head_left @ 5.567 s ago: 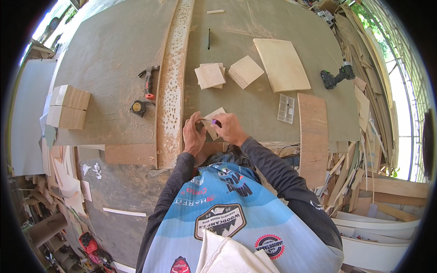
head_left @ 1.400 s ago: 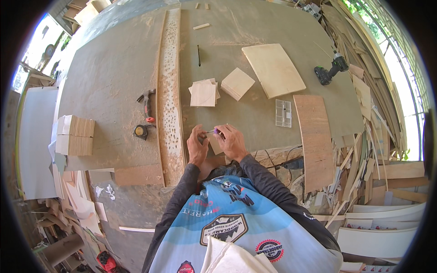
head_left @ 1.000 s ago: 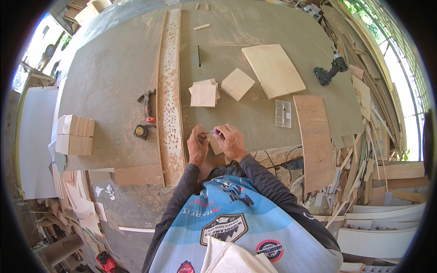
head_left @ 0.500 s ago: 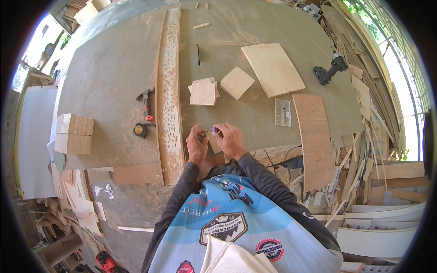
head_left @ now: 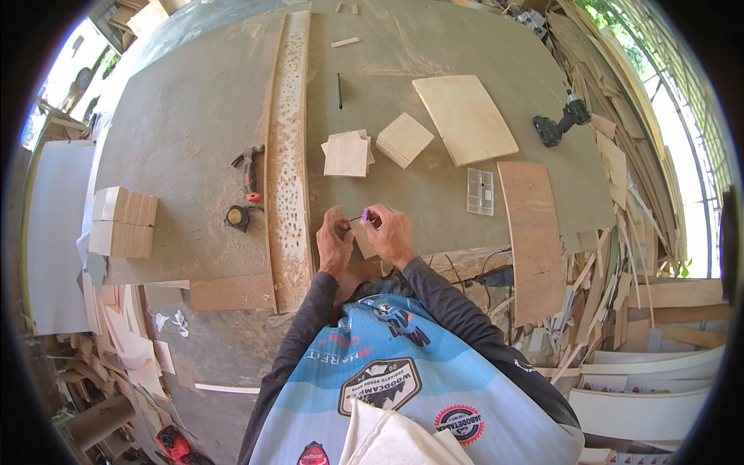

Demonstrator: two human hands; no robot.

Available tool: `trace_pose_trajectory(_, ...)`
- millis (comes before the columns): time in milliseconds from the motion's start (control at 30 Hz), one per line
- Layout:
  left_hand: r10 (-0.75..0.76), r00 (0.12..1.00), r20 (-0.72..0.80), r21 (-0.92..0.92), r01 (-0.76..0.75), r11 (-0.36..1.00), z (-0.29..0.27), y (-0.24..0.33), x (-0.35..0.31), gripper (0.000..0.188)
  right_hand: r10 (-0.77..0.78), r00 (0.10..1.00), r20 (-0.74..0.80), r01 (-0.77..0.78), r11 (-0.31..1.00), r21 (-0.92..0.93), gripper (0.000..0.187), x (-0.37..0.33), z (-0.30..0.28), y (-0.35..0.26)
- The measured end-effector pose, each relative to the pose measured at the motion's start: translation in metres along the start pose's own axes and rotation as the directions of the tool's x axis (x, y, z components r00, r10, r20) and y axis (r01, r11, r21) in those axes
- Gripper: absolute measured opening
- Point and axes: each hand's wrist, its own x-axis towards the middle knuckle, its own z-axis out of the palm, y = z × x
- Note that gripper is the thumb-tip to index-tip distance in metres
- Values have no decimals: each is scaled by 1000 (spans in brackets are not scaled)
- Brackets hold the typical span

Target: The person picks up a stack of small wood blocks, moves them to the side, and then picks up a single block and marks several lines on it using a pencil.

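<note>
My left hand (head_left: 334, 246) and my right hand (head_left: 392, 235) meet near the front edge of the worktable. Between them runs a thin dark rod with a purple end (head_left: 366, 216); its exact kind is too small to make out. The fingers of my right hand pinch the purple end. My left hand is closed around the dark end, partly hidden by its fingers. Just below and between the hands lies a small square wooden piece (head_left: 363, 242). Beyond them sit a stack of thin wooden squares (head_left: 346, 156) and a second, neater stack (head_left: 404, 141).
A long perforated board (head_left: 288, 155) crosses the table, with a claw hammer (head_left: 249, 174) and tape measure (head_left: 237, 218) left of it. Rightward are a clear divided box (head_left: 480, 192), plywood panels (head_left: 465, 120) and a cordless drill (head_left: 561, 122). Wooden blocks (head_left: 124, 222) stand far left.
Both hands stay almost in place, with slight finger movement around the rod. The whole view has shifted a little.
</note>
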Motion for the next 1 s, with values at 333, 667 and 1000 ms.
trace_pose_trajectory(333,59,998,18,96,-61,994,0,-2,1,60,47,999,14,-47,998,42,17,-2,2,1)
trace_pose_trajectory(667,97,995,-13,52,-97,994,-1,3,0,47,31,999,43,-30,1000,-8,19,-17,-1,-4)
trace_pose_trajectory(1000,140,990,-15,74,-139,988,-1,4,0,43,46,998,34,-48,997,58,21,-27,5,3)
